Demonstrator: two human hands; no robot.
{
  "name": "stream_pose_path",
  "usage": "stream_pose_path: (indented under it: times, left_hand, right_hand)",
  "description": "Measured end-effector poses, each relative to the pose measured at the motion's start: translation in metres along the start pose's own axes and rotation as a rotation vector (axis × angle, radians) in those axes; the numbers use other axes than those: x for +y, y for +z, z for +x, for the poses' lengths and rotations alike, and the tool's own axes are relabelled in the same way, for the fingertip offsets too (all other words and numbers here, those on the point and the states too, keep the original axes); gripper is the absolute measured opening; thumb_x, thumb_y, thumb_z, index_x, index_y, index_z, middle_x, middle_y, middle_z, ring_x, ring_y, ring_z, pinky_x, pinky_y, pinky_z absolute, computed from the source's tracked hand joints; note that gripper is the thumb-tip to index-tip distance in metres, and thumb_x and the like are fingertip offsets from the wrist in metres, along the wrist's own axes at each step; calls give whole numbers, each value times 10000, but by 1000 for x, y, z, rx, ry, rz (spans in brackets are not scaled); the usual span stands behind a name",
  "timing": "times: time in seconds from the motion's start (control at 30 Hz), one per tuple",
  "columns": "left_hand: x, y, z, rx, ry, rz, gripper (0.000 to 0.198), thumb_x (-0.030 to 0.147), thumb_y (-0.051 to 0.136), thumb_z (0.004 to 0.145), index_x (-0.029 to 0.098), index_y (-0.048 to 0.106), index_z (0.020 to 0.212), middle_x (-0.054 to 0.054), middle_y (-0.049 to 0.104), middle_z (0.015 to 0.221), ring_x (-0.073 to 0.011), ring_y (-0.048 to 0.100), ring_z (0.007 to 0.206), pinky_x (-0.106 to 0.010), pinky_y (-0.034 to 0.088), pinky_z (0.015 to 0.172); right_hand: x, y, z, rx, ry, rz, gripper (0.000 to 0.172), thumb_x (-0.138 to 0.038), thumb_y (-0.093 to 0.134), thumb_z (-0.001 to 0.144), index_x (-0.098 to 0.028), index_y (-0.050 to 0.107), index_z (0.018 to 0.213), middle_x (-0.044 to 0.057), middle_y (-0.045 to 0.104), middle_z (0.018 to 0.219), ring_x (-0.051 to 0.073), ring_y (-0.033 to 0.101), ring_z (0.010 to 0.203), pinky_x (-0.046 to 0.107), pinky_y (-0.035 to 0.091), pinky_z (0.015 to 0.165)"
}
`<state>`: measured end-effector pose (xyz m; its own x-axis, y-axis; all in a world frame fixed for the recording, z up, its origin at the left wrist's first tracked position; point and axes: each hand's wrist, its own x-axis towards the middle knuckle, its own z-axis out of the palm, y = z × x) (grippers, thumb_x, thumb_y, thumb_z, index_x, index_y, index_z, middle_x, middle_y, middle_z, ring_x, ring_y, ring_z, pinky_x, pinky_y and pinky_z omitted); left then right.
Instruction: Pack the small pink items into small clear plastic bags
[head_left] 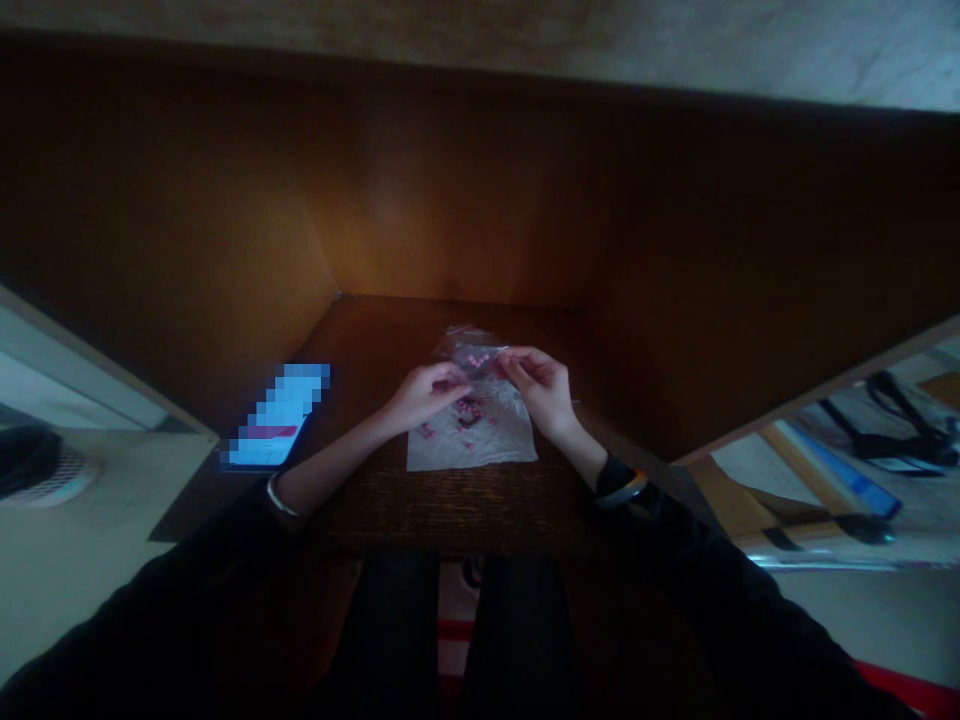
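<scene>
Dark wooden table, and you've got a clear plastic bag of pink pieces at the far edge of a white sheet, pinched between your nearly closed left hand and right hand.

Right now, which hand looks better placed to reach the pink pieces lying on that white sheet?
Probably the left hand: it sits just above the pink pieces on the white sheet, while the right hand is farther off, up at the edge of the clear plastic bag.
</scene>
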<state>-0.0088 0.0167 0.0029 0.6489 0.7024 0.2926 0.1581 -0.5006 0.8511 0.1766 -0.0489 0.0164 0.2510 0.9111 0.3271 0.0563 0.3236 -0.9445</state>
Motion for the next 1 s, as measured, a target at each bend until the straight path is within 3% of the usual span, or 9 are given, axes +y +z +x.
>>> stream_pose_path:
  times: [0.33, 0.5, 0.67, 1.0]
  left_hand:
    - [13, 2, -3, 57, -32, -2, 270, 326, 535, 892, 140, 679, 1026, -79, 735, 967, -169, 671, 836, -299, 520, 764]
    - [13, 3, -3, 51, -35, -28, 264, 323, 520, 905, 156, 701, 1001, -69, 745, 986, -166, 674, 865, -296, 510, 789]
    - [13, 2, -4, 71, -21, 13, 302, 361, 501, 917, 147, 710, 963, -65, 743, 918, -164, 662, 814, -291, 502, 741]
    - [14, 1, -4, 31, 30, 28, 222, 303, 609, 852, 157, 698, 993, -72, 743, 970, -170, 674, 842, -298, 521, 760]
  right_hand:
    - [3, -2, 0, 39, -27, 71, 149, -301, 720, 727, -246, 644, 842, 23, 675, 915, 179, 647, 872, 386, 520, 865]
    - [4, -1, 0, -40, 1, 107, 165, -282, 756, 709, -249, 683, 852, 3, 705, 881, 164, 662, 832, 381, 521, 870]
    - [2, 0, -1, -174, 55, -20, 98, -315, 737, 738, -264, 748, 822, 8, 745, 872, 173, 677, 794, 390, 522, 840]
    - [11, -5, 2, -108, 4, -72, 104, -330, 776, 698, -247, 769, 760, 21, 766, 822, 176, 702, 764, 360, 547, 794]
